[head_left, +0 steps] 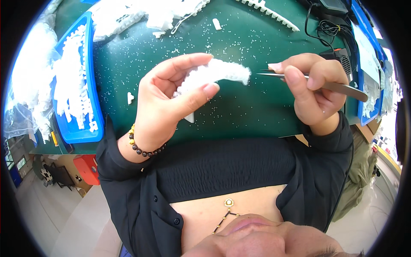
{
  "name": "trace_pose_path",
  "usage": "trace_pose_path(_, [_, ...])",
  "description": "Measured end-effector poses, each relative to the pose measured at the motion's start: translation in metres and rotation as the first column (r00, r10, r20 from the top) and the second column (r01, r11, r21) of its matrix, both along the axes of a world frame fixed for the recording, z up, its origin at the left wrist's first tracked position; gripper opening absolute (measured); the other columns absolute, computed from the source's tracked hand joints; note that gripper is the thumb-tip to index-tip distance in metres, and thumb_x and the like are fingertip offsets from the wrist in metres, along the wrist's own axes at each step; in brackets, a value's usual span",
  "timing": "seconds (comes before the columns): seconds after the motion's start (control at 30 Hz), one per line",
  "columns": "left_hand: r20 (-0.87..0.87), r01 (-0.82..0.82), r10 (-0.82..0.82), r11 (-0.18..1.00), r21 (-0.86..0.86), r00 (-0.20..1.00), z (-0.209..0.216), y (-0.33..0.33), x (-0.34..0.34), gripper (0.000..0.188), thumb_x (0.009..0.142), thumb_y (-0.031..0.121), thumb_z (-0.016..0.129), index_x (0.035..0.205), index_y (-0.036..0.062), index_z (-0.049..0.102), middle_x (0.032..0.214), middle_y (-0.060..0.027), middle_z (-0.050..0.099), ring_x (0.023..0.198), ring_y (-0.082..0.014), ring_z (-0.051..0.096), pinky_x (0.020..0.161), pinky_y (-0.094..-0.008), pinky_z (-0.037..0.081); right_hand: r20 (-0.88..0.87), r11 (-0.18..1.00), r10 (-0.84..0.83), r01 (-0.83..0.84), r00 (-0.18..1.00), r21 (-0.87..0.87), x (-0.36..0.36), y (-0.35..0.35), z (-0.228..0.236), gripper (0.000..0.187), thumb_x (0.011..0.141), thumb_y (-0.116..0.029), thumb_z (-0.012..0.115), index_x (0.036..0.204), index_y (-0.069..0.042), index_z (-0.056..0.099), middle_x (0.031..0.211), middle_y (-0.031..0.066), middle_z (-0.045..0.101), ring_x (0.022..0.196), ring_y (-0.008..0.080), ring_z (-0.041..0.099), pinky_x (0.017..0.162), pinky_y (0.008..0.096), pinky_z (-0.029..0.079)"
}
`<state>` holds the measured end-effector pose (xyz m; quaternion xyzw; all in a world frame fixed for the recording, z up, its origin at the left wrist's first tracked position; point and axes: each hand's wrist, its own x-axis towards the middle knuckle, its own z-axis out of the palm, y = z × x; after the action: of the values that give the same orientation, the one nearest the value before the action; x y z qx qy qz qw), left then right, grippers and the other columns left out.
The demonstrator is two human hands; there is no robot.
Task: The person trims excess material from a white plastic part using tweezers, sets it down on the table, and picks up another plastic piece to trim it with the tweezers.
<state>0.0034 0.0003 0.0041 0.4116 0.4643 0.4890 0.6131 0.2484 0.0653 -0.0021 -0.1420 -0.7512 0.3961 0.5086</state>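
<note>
My left hand [169, 92] is closed around a curved white toothed strip [229, 71], thumb in front and fingers behind. The strip's free end points right, toward my other hand. In my right hand [319, 85] a pair of metal tweezers [344, 89] is pinched between thumb and fingers. Its slim tips lie close to the strip's end, with a small gap between them. Whether the tips hold anything is too small to tell.
Many tiny white bits dot the green table [257, 111]. On the left stands a blue tray [95, 107] of white toothed strips, beside clear plastic bags [30, 77]. Another white strip [274, 15] lies at the far side. Black cables [329, 29] and another blue tray [363, 100] are at right.
</note>
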Motion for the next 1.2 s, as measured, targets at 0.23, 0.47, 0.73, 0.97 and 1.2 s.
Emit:
trace_pose_path(0.23, [-0.099, 0.066, -0.069, 0.997, -0.033, 0.993, -0.004, -0.006, 0.005, 0.040, 0.077, -0.004, 0.073, 0.115, -0.0043, 0.059, 0.106, -0.0114, 0.066, 0.092, -0.0132, 0.064, 0.081, -0.0244, 0.051, 0.133, 0.985, 0.171, -0.167, 0.976, -0.040, -0.006, -0.010, 0.010, 0.030, 0.090, 0.003, 0.057, 0.105, -0.010, 0.035, 0.103, 0.0321, 0.060, 0.087, 0.0342, 0.068, 0.070, 0.0309, 0.059])
trace_pose_path(0.47, [-0.157, 0.057, -0.054, 0.998, 0.014, 0.986, -0.004, -0.007, 0.006, 0.035, 0.077, -0.003, 0.074, 0.111, -0.0023, 0.063, 0.101, -0.0065, 0.067, 0.089, -0.0080, 0.063, 0.078, -0.0210, 0.051, 0.115, 0.960, 0.183, -0.203, 0.976, 0.192, -0.013, -0.013, 0.001, 0.036, 0.075, 0.008, 0.071, 0.090, -0.005, 0.041, 0.097, 0.0310, 0.063, 0.073, 0.0342, 0.069, 0.055, 0.0356, 0.058])
trace_pose_path(0.73, [-0.200, 0.078, -0.059, 0.993, 0.088, 0.978, -0.003, -0.008, 0.005, 0.033, 0.077, -0.006, 0.073, 0.108, -0.0028, 0.063, 0.102, -0.0080, 0.067, 0.088, -0.0098, 0.063, 0.076, -0.0217, 0.052, 0.243, 0.946, 0.207, -0.257, 0.948, 0.197, -0.017, -0.020, 0.010, 0.039, 0.074, 0.009, 0.071, 0.089, -0.006, 0.038, 0.103, 0.0341, 0.059, 0.075, 0.0359, 0.070, 0.049, 0.0322, 0.057])
trace_pose_path(0.97, [-0.256, 0.076, -0.044, 0.990, 0.118, 0.966, -0.004, -0.010, 0.005, 0.030, 0.077, -0.007, 0.073, 0.104, -0.0023, 0.061, 0.097, -0.0076, 0.066, 0.083, -0.0094, 0.063, 0.070, -0.0209, 0.051, 0.259, 0.934, 0.138, -0.212, 0.956, 0.286, -0.018, -0.024, 0.008, 0.042, 0.072, 0.011, 0.072, 0.091, -0.006, 0.038, 0.103, 0.0331, 0.059, 0.078, 0.0378, 0.070, 0.048, 0.0337, 0.058])
trace_pose_path(1.2, [-0.381, 0.096, -0.020, 0.979, 0.181, 0.924, -0.008, -0.011, 0.003, 0.030, 0.076, -0.008, 0.072, 0.103, -0.0023, 0.062, 0.095, -0.0071, 0.066, 0.083, -0.0098, 0.063, 0.070, -0.0210, 0.051, 0.326, 0.919, 0.045, -0.167, 0.944, 0.357, -0.018, -0.029, 0.010, 0.046, 0.069, 0.011, 0.074, 0.092, -0.005, 0.038, 0.102, 0.0319, 0.060, 0.080, 0.0386, 0.069, 0.049, 0.0341, 0.058])
